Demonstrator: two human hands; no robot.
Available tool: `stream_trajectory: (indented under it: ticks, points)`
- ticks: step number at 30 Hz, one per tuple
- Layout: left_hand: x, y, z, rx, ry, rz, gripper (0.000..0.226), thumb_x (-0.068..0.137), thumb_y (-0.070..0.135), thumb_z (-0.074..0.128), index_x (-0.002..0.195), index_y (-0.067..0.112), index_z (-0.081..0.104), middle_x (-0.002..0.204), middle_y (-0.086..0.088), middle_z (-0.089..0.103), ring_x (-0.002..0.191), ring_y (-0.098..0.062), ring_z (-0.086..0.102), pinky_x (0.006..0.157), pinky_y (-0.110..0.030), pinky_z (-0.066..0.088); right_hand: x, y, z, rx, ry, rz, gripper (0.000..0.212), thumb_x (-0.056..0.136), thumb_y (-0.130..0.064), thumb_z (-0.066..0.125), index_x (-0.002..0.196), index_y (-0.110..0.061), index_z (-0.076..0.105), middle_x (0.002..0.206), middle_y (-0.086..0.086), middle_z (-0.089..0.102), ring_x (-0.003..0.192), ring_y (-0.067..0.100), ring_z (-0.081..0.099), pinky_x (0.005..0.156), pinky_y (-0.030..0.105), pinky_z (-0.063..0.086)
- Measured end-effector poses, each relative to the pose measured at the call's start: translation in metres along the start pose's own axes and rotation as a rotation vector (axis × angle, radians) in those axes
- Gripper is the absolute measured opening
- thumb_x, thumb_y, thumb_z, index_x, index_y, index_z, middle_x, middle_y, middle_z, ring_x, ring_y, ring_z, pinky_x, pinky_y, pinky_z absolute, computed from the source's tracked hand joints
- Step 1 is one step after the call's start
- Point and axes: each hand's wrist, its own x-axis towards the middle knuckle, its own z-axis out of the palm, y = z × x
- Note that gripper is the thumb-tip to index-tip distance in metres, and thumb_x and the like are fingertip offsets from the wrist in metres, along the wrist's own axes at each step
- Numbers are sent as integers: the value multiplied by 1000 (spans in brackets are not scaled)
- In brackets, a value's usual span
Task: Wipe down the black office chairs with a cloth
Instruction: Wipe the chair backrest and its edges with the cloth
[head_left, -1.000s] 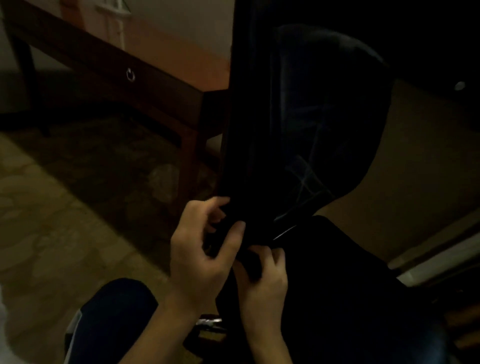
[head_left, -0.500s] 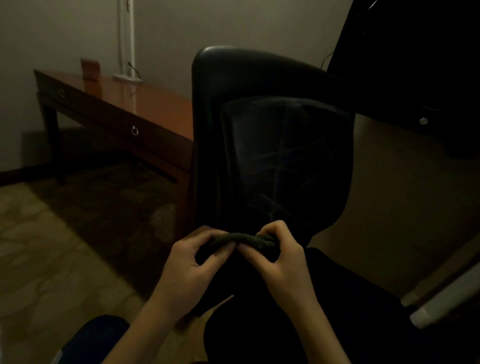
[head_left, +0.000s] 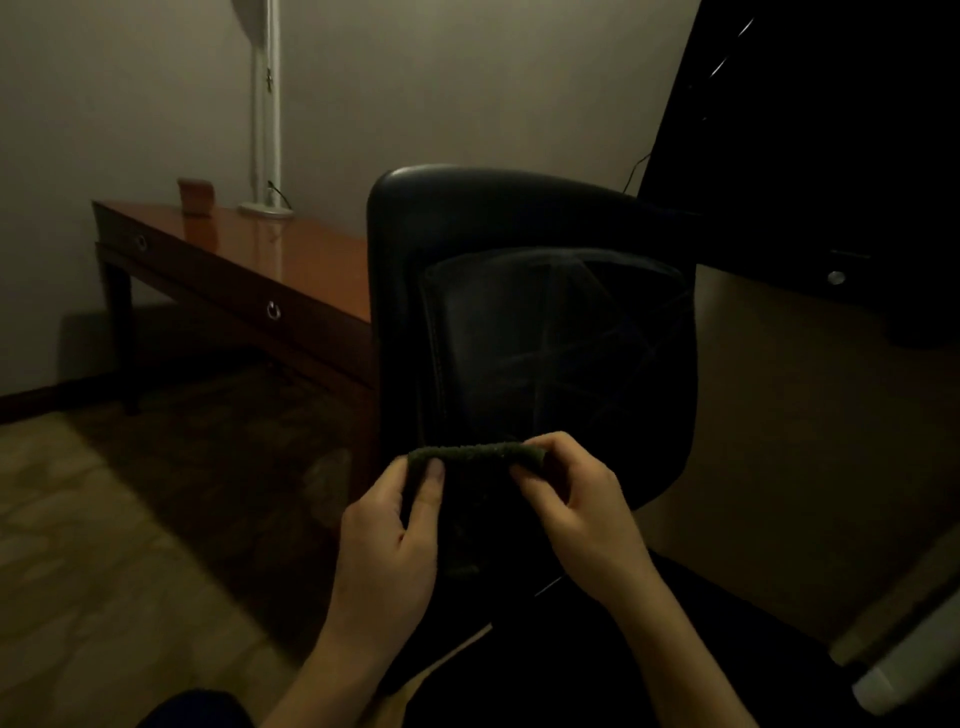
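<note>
Both hands raised in front of black chair (head_left: 545, 322) backrest. Left hand (head_left: 387, 540) pinches left end of dark green cloth (head_left: 475, 452), thumb on top; right hand (head_left: 582, 514) pinches right end, fingers curled. Cloth stretched btwn them, rest hanging down.

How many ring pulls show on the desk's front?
2: one ring pull near the desk's far left end, another further right, close to the chair. The chair hides the rest of the desk front, so more may exist.
</note>
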Motion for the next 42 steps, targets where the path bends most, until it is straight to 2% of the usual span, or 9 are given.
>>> stream_trajectory:
  ticks: [4, 7, 10, 18, 22, 27, 34, 38, 42]
  points:
    - [9, -3, -1, 91, 9, 3, 13, 97, 20, 56, 94, 28, 66, 87, 16, 70, 80, -5, 69, 64, -24, 57, 10, -8, 8, -173, 81, -171, 26, 97, -10, 55, 110, -32, 58, 90, -13, 67, 85, -2, 66, 70, 11, 51]
    - [17, -5, 0, 172, 39, 11, 13, 94, 19, 62, 92, 32, 64, 88, 23, 68, 80, -1, 68, 66, -24, 57, 18, -8, 12, -284, 121, -236, 23, 98, -16, 55, 113, -32, 50, 89, -11, 65, 81, 3, 66, 70, 23, 57]
    - [28, -6, 6, 199, 77, 0, 9, 93, 20, 65, 91, 29, 64, 84, 18, 69, 74, -4, 69, 64, -29, 59, 31, -7, 9, -382, 173, -281, 15, 96, -21, 58, 103, -31, 51, 88, -10, 64, 78, 7, 64, 69, 32, 57]
    - [81, 1, 21, 438, 136, 113, 10, 90, 36, 65, 87, 26, 63, 83, 5, 61, 79, -15, 63, 69, -45, 55, 85, -10, -29, -594, 294, -349, 9, 90, -28, 68, 99, -26, 66, 87, -12, 50, 76, 6, 54, 64, 19, 45]
    - [131, 31, 34, 457, 290, 223, 12, 87, 26, 71, 91, 16, 66, 103, -4, 54, 103, -25, 51, 89, -35, 44, 125, -31, -49, -533, 350, -319, 3, 94, -29, 64, 96, -29, 64, 66, -16, 51, 61, 3, 54, 56, 22, 41]
    - [189, 65, 63, 407, 407, 255, 17, 86, 24, 73, 95, 15, 62, 149, -12, 33, 137, -32, 29, 106, -29, 26, 183, -49, -65, -416, 421, -266, 10, 95, -24, 59, 105, -23, 58, 87, 0, 65, 82, 21, 67, 72, 45, 59]
    - [223, 44, 71, 216, 446, 272, 53, 83, 17, 76, 125, 17, 44, 130, -8, 51, 115, -19, 56, 73, 2, 37, 214, -40, -29, -395, 420, -273, 50, 87, -35, 71, 120, -18, 38, 114, 7, 62, 101, 23, 65, 84, 46, 57]
    - [230, 39, 78, 156, 390, 194, 94, 85, 21, 73, 156, 20, 11, 139, -7, 49, 123, -18, 53, 90, -20, 47, 220, -16, -17, -373, 550, -437, 53, 88, -26, 71, 118, -23, 28, 110, 10, 61, 94, 24, 65, 77, 46, 58]
    - [243, 37, 90, 193, 369, 158, 72, 86, 25, 70, 148, 19, 33, 131, -6, 58, 116, -21, 59, 87, -27, 48, 229, -2, -27, -402, 647, -508, 49, 89, -22, 70, 113, -25, 27, 105, 9, 61, 89, 23, 64, 74, 44, 58]
